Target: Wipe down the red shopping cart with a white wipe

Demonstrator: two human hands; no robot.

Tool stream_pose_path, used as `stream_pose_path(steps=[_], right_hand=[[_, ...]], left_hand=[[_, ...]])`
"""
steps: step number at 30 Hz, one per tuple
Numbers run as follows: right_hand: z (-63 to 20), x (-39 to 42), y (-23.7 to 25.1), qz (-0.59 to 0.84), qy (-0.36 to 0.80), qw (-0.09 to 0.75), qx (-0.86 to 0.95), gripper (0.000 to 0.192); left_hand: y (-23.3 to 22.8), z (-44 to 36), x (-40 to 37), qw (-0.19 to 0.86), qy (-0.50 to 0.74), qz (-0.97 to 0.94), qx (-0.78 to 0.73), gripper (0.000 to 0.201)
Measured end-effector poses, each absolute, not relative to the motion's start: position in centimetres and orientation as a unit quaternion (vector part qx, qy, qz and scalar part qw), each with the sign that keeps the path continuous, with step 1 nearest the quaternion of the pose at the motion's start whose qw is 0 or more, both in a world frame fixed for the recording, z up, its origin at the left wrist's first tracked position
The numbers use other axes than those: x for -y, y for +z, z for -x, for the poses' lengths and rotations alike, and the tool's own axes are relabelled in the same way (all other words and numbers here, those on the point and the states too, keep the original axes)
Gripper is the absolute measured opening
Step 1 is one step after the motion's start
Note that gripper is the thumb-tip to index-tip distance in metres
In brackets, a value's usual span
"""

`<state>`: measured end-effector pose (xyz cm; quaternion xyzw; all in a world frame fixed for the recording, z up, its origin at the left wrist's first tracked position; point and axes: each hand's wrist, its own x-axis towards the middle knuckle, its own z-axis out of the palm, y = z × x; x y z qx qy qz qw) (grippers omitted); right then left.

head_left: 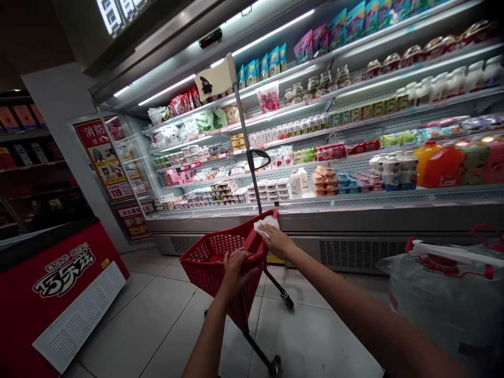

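Note:
A red plastic shopping cart (212,249) with perforated sides stands on dark wheeled legs in front of me. My left hand (236,265) is closed round its near rim. My right hand (277,240) presses a white cloth (266,226) onto the rim at the cart's right corner, its fingers over the cloth. A tall pole (248,131) rises behind the cart, with a black loop handle (260,159) and a cream-coloured panel (216,79) at its top.
A lit open refrigerated case (299,226) with stocked shelves runs behind the cart. At the left stands a red freezer chest (66,294). Large clear plastic containers (444,294) with red tops sit close at the right. Grey floor tiles (161,315) lie below.

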<state>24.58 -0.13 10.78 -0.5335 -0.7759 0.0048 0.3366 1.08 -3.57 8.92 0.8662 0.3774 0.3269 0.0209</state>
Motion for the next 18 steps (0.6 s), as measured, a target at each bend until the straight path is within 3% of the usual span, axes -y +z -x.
stream_pose_path(steps=[7, 18], right_hand=[[-25.8, 4.5, 10.5, 0.408, 0.058, 0.334, 0.848, 0.054], [-30.3, -2.0, 12.9, 0.526, 0.119, 0.305, 0.785, 0.055]], left_hand=[[8.1, -3.3, 4.9, -0.016, 0.378, -0.836, -0.396, 0.026], [9.6, -4.4, 9.1, -0.003, 0.351, -0.876, -0.33, 0.027]])
